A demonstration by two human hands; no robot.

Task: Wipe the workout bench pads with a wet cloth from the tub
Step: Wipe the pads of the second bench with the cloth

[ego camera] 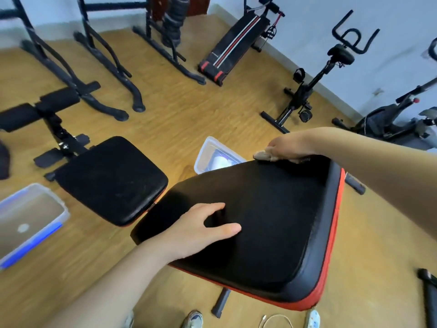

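Left forearm enters from the bottom edge, reaching up and right; left hand lies palm-down on the near half of the back pad, thumb and index spread apart, fingers relaxed, grasping nothing. Right arm comes in from the right edge, extended across the pad; right hand sits knuckles-up at the far edge of the back pad, fingers curled over a pale cloth and pressing it on the pad's rim. Cloth count: 1, mostly covered by the hand, one end showing to the left of the fingers. Bench pads: 2, both black. The back pad is tilted and has red trim along its right and lower sides; the seat pad sits just beside its left end, with a narrow gap between them. Tubs: 2, both on the wood floor. One clear tub is partly hidden behind the far edge of the back pad, close to the cloth; a blue-trimmed tub lies left of the seat pad. Foam rollers at the bench's far end: 2. Exercise bikes by the right wall: 2. Sit-up board: 1.
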